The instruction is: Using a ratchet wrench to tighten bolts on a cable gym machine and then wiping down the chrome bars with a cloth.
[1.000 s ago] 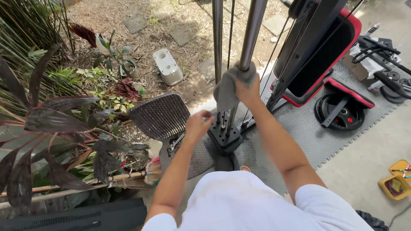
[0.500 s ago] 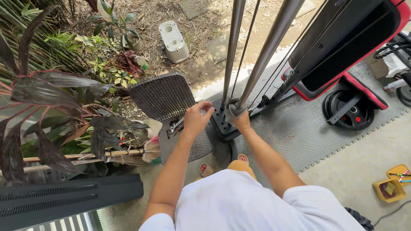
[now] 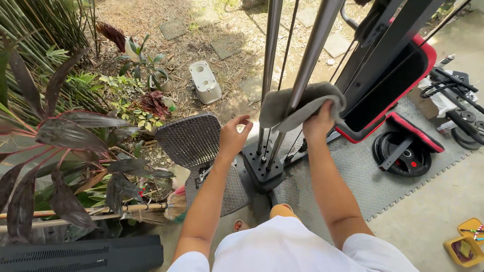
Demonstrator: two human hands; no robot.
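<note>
The right hand has slid the grey cloth back up the metal pole, its grip closed on it; the left hand hovers half-open, empty.

It was a home gym on a porch next to a garden. A big black and red exercise machine stood on a grey foam mat. Round weight plates lay beside the machine. Leafy plants grew left of it.

Soft matt grey cloth on smooth, glossy metal pole; textured rubber mat.
</note>
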